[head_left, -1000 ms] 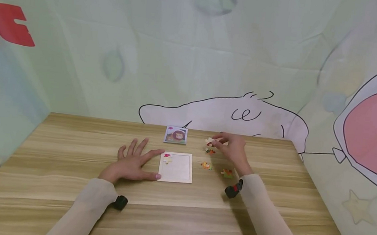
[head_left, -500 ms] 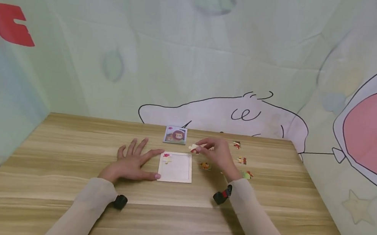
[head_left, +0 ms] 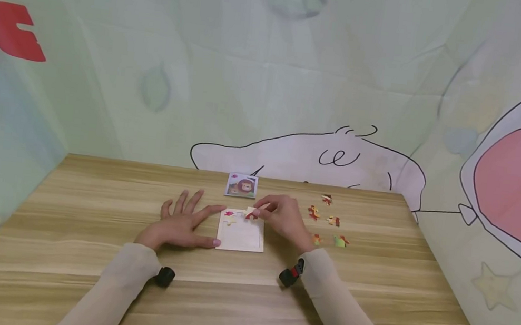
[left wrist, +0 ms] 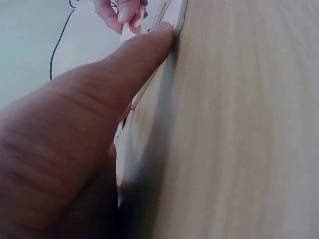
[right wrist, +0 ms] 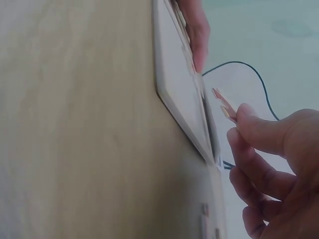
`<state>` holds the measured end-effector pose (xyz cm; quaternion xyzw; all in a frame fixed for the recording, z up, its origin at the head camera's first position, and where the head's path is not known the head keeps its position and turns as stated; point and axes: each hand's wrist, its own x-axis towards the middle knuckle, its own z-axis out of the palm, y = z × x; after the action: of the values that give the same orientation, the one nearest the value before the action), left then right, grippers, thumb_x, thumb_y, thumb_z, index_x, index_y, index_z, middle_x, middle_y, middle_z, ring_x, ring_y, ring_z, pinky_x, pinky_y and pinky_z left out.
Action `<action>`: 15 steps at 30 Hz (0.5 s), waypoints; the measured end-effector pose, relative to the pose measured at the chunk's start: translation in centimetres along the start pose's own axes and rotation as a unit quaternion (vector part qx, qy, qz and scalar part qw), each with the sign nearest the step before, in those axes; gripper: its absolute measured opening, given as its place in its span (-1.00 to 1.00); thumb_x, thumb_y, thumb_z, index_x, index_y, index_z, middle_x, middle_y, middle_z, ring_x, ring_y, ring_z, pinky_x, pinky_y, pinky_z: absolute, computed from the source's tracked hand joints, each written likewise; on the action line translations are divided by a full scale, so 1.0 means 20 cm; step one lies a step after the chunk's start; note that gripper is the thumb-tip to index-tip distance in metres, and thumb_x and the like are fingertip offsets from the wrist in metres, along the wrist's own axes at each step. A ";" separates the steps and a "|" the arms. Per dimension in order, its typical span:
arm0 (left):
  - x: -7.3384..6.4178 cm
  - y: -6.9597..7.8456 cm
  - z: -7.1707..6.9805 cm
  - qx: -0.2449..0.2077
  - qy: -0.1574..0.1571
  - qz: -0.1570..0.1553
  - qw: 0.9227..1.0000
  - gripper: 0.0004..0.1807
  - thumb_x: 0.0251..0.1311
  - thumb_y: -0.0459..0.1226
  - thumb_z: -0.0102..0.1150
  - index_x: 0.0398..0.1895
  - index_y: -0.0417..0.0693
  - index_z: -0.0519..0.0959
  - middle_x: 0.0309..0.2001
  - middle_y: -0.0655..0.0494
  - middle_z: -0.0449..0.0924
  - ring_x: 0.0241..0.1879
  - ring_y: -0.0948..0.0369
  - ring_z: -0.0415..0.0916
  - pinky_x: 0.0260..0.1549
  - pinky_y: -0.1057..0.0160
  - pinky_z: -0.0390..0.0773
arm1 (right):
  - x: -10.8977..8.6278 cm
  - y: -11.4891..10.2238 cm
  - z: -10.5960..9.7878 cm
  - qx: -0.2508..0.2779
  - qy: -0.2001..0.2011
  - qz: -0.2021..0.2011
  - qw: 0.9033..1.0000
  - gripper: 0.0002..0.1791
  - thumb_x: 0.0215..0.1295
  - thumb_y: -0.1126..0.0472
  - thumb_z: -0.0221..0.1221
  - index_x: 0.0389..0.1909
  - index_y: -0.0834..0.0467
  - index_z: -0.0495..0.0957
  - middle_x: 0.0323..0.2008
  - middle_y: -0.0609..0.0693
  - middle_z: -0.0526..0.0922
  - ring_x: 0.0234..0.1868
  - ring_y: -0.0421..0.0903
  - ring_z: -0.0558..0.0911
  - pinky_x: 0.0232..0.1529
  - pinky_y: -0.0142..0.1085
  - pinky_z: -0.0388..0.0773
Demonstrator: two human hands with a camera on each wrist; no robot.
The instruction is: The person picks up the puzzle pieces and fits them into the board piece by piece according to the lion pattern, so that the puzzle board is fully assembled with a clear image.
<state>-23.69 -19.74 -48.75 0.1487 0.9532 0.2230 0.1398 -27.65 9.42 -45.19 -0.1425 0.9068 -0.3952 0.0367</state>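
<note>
A square pale puzzle tray [head_left: 242, 239] lies on the wooden table in the head view. Joined puzzle pieces [head_left: 229, 218] sit in its upper left corner. My left hand [head_left: 178, 226] rests at the tray's left side, fingers spread, with thumb and index fingertips at its edge. Over the tray's upper right corner, my right hand [head_left: 284, 220] pinches a red and cream puzzle piece [head_left: 251, 214] between thumb and index finger. The right wrist view has this piece [right wrist: 225, 104] tilted above the tray's surface, its other fingers curled loosely below.
Several loose puzzle pieces [head_left: 333, 221] lie on the table right of my right hand. Behind the tray is a lion picture card [head_left: 241, 186]. The table [head_left: 207, 305] meets a printed cloth wall [head_left: 266, 105] at its back edge.
My right hand has carried the puzzle piece leftward from among the loose pieces to over the tray's upper right corner. The left hand stays at the tray's left edge.
</note>
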 end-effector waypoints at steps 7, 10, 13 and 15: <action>0.00 0.00 0.00 0.000 -0.002 -0.002 1.000 0.12 0.08 0.59 0.21 0.71 0.62 0.06 0.79 -0.19 -0.50 0.70 -0.41 -0.66 0.48 -0.61 -0.51 | 0.00 -0.02 0.06 -0.012 -0.012 -0.028 0.999 -0.90 0.41 0.15 0.44 -0.15 0.04 0.86 -0.23 -0.02 0.85 -0.28 -0.12 0.62 -0.28 -0.36 0.51; 0.00 0.00 0.00 -0.001 -0.002 -0.001 1.000 0.12 0.08 0.59 0.21 0.70 0.63 0.07 0.79 -0.20 -0.49 0.70 -0.41 -0.65 0.47 -0.62 -0.51 | 0.01 -0.03 0.08 -0.019 -0.015 -0.034 0.999 -0.90 0.41 0.15 0.44 -0.16 0.04 0.87 -0.21 -0.03 0.86 -0.28 -0.13 0.61 -0.27 -0.36 0.50; -0.01 0.00 0.00 -0.003 -0.001 0.001 1.000 0.12 0.08 0.60 0.21 0.70 0.63 0.07 0.79 -0.20 -0.48 0.70 -0.42 -0.65 0.47 -0.63 -0.51 | 0.01 -0.04 0.10 -0.037 -0.013 -0.036 0.999 -0.91 0.40 0.14 0.45 -0.17 0.04 0.87 -0.23 -0.04 0.87 -0.28 -0.16 0.63 -0.20 -0.34 0.50; -0.01 0.00 0.00 -0.003 -0.003 0.002 1.000 0.12 0.08 0.59 0.21 0.70 0.63 0.07 0.78 -0.20 -0.49 0.70 -0.42 -0.65 0.47 -0.62 -0.51 | 0.02 -0.04 0.10 -0.053 -0.011 -0.038 0.998 -0.91 0.40 0.13 0.45 -0.18 0.03 0.88 -0.25 -0.04 0.88 -0.27 -0.17 0.65 -0.14 -0.31 0.50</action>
<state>-23.58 -19.74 -48.65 0.1512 0.9519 0.2254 0.1422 -27.48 7.31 -45.98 -0.1825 0.9198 -0.3465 0.0241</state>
